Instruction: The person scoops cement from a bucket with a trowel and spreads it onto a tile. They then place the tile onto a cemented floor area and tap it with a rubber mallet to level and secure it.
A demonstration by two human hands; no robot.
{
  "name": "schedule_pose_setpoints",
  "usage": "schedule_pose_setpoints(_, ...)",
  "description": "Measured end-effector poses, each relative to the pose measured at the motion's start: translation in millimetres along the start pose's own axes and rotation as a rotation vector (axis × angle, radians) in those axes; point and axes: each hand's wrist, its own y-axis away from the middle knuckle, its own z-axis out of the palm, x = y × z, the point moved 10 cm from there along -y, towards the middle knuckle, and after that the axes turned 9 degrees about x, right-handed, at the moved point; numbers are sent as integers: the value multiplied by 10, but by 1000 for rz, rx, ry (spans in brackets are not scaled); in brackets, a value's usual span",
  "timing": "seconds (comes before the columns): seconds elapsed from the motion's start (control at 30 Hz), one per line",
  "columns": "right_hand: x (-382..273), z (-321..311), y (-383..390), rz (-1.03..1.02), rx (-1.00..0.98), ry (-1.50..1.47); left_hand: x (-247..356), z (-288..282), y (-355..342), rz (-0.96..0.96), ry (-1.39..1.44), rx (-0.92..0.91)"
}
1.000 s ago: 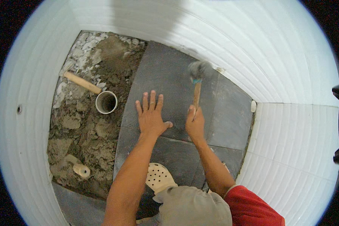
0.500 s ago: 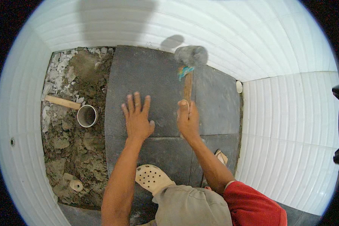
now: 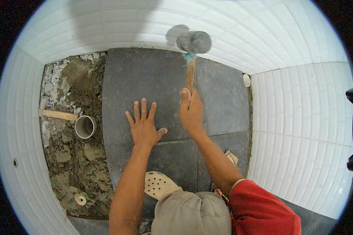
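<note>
The handle of a grey-headed mallet (image 3: 194, 42) is clenched in the right hand (image 3: 191, 111), the head being seen against the far white wall (image 3: 231, 43), while the left hand (image 3: 144, 127), with nothing grasped, is spread palm-down on a dark floor tile (image 3: 145, 74). The tile could be cracked or tilted by a blow delivered too hard or near an edge; the left fingers could be struck through a leftward swing, and the wall chipped through overreach.
</note>
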Motion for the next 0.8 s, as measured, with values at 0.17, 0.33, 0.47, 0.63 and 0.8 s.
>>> schedule_pose_setpoints(0.17,-84,32,32,46,-8,-97,-27,12,10,-30,22,-28)
schedule_pose_setpoints(0.33,250,180,15,89,-25,-4,-50,3,-9,-25,41,-19)
schedule_pose_setpoints(0.47,454,285,-42,66,-98,246,-41,-19,-1,-15,36,13)
schedule_pose_setpoints(0.63,565,144,-111,138,37,152,-33,-30,-5,-36,71,12)
schedule_pose_setpoints(0.8,635,340,-110,159,-95,228,-3,-54,-32,-20,37,13)
